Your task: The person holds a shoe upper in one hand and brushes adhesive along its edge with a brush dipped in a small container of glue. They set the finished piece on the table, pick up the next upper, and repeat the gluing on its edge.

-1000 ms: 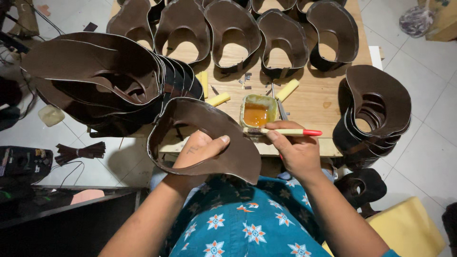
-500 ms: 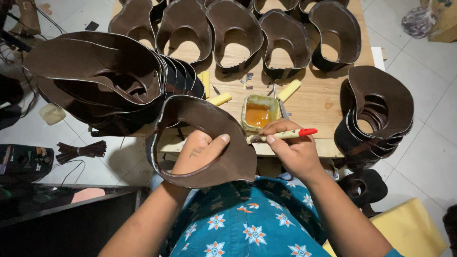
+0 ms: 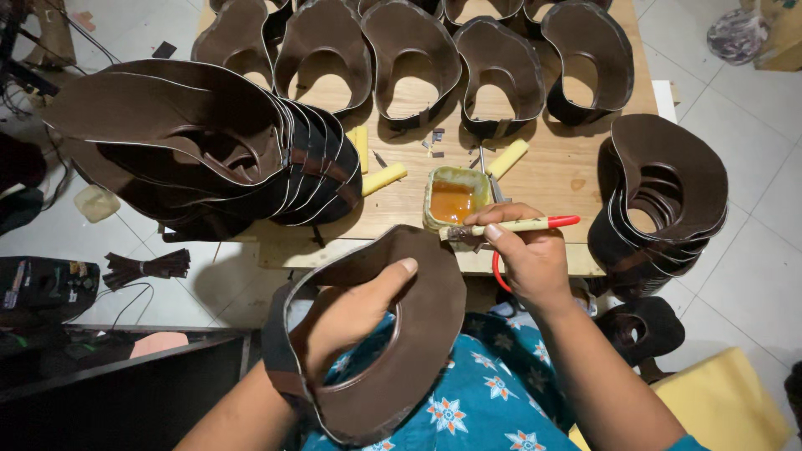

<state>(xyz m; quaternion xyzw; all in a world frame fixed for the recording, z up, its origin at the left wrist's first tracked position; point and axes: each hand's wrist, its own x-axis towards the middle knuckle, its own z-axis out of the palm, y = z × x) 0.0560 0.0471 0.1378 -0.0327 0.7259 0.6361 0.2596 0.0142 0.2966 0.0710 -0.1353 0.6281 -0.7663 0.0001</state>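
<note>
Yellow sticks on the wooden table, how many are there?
3. One yellow stick lies beside the left hat stack, one is just below it, and one sits right of the glue tub. More may be hidden.

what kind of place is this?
Probably a small hat-making workshop. Stacks of brown hats crowd a wooden table, with a tub of amber glue among them. The right hand holds a brush; the left hand holds a brown brim piece.
</note>
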